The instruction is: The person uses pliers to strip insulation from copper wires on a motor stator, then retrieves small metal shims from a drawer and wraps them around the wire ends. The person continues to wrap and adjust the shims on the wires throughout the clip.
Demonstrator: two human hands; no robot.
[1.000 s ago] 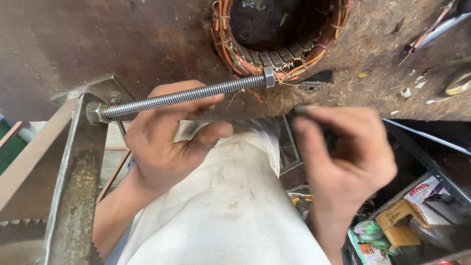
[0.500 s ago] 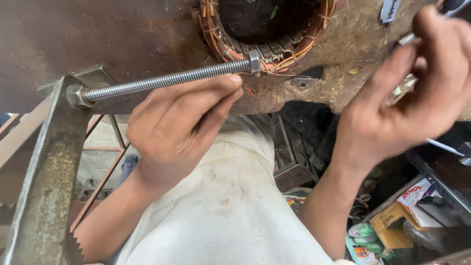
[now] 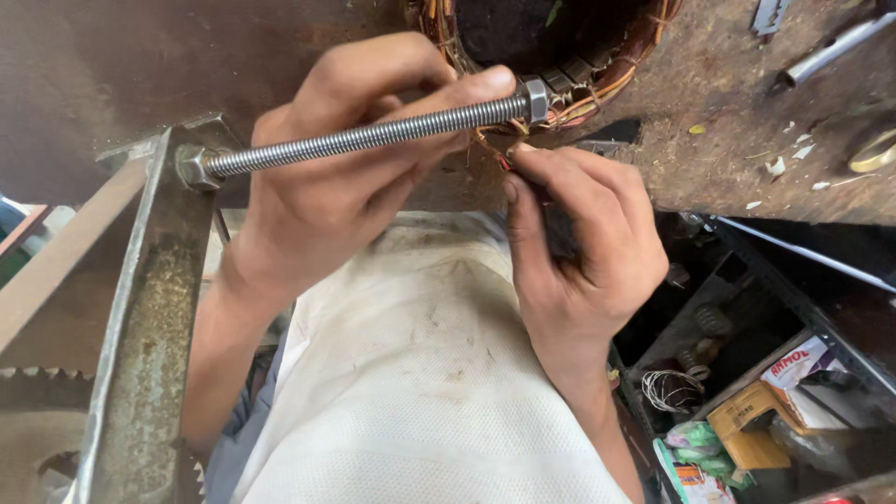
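A white cloth (image 3: pixel 420 392) was spread across the lap nearest the camera, with a rusted steel angle frame (image 3: pixel 140 317) seen at the left. Above the cloth, the right hand (image 3: pixel 579 252) was raised from a bent wrist, its fingers curled inward and the thumb and forefinger pinched together on thin copper wire ends (image 3: pixel 495 154) just beneath the rod. The left hand (image 3: pixel 345 177) was brought up from below with the back turned to the camera, its fingers wrapped over a long threaded rod (image 3: pixel 364 138) and the fingertips pressed near the hex nut (image 3: pixel 536 99) at the far end. The rod was held almost level, its other end passed through the frame and capped by a second nut (image 3: pixel 191 166). Beyond the hands, a motor stator with copper windings (image 3: pixel 597 79) was set on the rusty worktop (image 3: pixel 728 159), the rod's tip being just at its rim. A metal tube (image 3: pixel 826 54) was left farther off at the right.
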